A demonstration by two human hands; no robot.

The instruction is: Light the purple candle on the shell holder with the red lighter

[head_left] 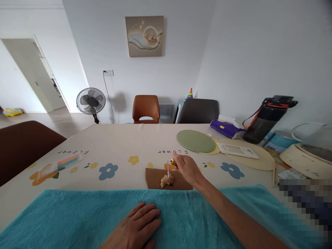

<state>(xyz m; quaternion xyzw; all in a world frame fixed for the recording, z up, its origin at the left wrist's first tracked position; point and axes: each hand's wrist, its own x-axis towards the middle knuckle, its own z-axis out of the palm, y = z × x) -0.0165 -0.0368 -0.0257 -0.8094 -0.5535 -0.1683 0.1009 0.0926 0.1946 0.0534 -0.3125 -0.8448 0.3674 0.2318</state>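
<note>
A small pastry (166,180) lies on a brown paper sheet (155,177) on the flower-print tablecloth (121,145). A thin purple candle (168,168) stands upright in the pastry. My right hand (187,168) reaches over the paper and is closed round a small lighter (172,162), its tip right beside the top of the candle. No flame shows. My left hand (138,224) lies flat, fingers together and stretched out, on a teal fluffy towel (77,221) at the near table edge. It holds nothing.
A pack of coloured candles (58,166) lies at the left. Round green and cream mats (195,140), a white tablet (237,150), a purple tissue pack (226,128), a black bottle (264,121) and a white cooker (306,159) crowd the right. Chairs (145,108) and a fan (90,101) stand beyond.
</note>
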